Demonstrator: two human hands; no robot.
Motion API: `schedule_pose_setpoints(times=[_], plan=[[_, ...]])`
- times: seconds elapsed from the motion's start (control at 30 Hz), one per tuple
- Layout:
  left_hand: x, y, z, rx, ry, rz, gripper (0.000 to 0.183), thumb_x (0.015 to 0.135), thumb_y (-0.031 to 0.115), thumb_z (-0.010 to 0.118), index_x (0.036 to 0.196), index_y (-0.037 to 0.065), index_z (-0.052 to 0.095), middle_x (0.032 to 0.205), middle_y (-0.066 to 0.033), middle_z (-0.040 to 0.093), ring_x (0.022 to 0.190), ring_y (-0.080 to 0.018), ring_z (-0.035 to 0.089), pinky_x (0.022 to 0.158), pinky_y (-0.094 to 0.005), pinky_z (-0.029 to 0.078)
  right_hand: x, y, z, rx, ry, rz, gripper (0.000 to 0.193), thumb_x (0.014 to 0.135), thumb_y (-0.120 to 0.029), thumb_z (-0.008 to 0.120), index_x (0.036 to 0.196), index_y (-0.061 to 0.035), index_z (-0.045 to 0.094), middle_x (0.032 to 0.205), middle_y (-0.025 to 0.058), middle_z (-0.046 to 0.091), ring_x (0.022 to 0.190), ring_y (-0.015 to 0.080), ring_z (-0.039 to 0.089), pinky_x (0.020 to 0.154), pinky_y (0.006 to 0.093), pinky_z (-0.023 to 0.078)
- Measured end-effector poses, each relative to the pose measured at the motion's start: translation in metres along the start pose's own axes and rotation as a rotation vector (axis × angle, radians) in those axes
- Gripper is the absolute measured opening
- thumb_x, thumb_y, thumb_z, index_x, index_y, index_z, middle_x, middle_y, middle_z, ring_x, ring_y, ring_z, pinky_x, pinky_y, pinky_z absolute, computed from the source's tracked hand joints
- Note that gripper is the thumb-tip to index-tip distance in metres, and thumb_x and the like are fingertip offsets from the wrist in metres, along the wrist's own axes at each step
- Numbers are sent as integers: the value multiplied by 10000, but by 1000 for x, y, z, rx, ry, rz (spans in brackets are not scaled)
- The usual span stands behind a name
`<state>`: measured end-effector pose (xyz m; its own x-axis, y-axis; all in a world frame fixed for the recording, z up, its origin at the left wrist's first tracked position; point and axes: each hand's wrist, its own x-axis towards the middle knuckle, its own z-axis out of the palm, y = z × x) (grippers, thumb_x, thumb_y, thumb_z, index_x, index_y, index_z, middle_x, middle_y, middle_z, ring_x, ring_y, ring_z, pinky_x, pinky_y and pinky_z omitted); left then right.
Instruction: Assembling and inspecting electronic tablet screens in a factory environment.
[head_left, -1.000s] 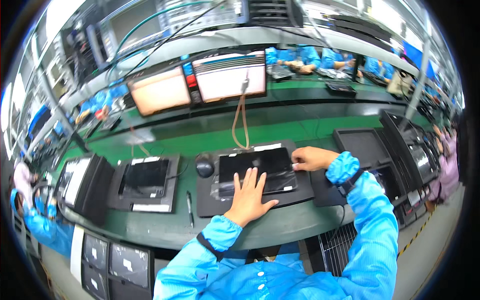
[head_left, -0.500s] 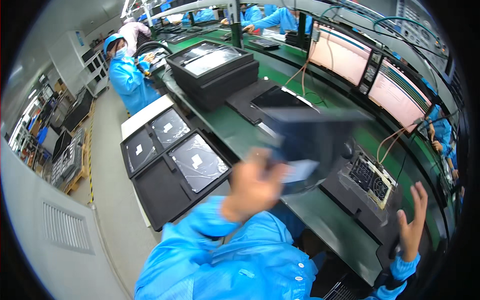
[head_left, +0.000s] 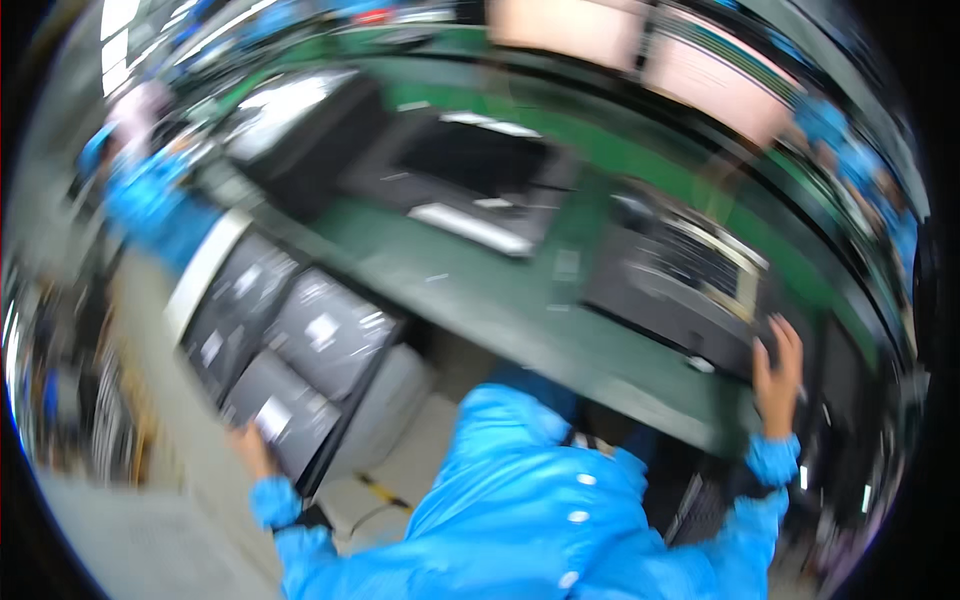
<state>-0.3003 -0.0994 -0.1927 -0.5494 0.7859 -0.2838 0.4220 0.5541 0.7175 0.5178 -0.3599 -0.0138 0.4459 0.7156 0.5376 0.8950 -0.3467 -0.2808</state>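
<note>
My left hand [head_left: 254,452], smeared by motion, is at the near left edge of a black compartment tray [head_left: 345,425]. Beside its fingers, a flat dark panel in clear film with a white label [head_left: 292,408] lies in the tray's near compartment. I cannot make out whether the fingers still grip it. More film-wrapped panels [head_left: 335,322] fill the other compartments. My right hand [head_left: 778,378] is raised with fingers stretched and nothing in it. It is by the right end of a black fixture [head_left: 650,305] that carries a pale-framed circuit board [head_left: 705,265].
Left of the fixture, a black panel [head_left: 480,158] rests on a dark pad on the green bench [head_left: 400,250]. A black foam stack [head_left: 310,150] stands at the back left. Lit monitors [head_left: 715,75] line the back. A person in blue [head_left: 150,195] stands at far left.
My left hand has gone down and left from above the bench to the tray. The tray's formerly vacant compartment now has a panel in it. My right hand stays raised; the whole view has turned.
</note>
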Motion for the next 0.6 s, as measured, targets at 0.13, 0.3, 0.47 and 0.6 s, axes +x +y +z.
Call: schedule_pose_setpoints(times=[0.13,0.3,0.47,0.6], plan=[[-73,68,31,191,715,933,527,993,124,661,1474,-14,495,1498,-208,521,1387,-390,487,1175,-464,382,-9,56,30,-99,228,151,489,905,-172,721,1350,-14,591,1366,207,588,1294,390,544,1103,457,422],[-235,215,190,-309,-271,1061,296,959,36,645,1253,0,654,1333,-191,621,1192,-318,613,1033,-408,481,-44,105,14,-182,282,292,568,888,-268,754,1375,-38,574,1412,199,533,1307,402,519,1094,482,416],[-334,295,274,-307,-739,1665,334,818,7,770,1142,1,688,1202,-190,690,1123,-367,671,985,-431,535,-58,112,12,-340,352,352,554,859,-266,774,1351,-65,615,1392,218,553,1299,412,529,1075,502,438],[-375,307,308,-369,-944,1661,327,824,-12,760,1144,3,694,1220,-197,684,1132,-364,675,978,-432,541,-57,105,15,-279,284,410,479,864,-221,748,1310,-72,657,1385,215,543,1269,412,547,1055,496,455]])
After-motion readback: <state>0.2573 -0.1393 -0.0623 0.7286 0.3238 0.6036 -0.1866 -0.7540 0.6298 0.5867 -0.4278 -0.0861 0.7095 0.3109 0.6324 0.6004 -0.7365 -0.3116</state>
